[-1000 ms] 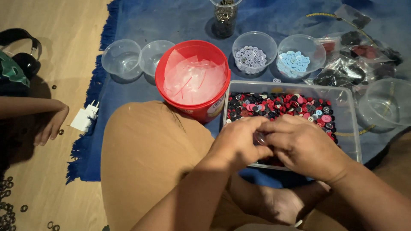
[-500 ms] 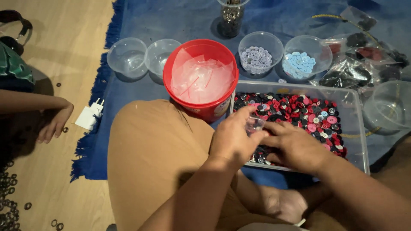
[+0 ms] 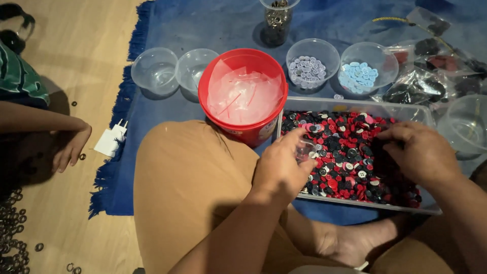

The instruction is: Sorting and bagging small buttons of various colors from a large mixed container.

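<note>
A clear rectangular tray (image 3: 355, 105) full of red, black and white buttons (image 3: 350, 157) lies in front of me on a blue rug. My left hand (image 3: 281, 165) hovers over the tray's left end, fingers closed on a small clear plastic bag (image 3: 306, 149). My right hand (image 3: 421, 152) rests on the buttons at the tray's right side. Its fingers curl down into the pile and the fingertips are hidden. My bent knee in tan cloth (image 3: 193, 182) fills the space left of the tray.
A red bucket (image 3: 242, 91) with clear plastic bags stands left of the tray. Behind are two empty clear bowls (image 3: 154, 71), a bowl of pale buttons (image 3: 312, 66), a bowl of light blue buttons (image 3: 366, 71) and a jar (image 3: 276, 20). Another person's hand (image 3: 71, 147) rests on the wooden floor.
My two hands were together over the tray's front. They have come apart: the right hand moved right across the buttons, and the left stays at the left end with the clear bag.
</note>
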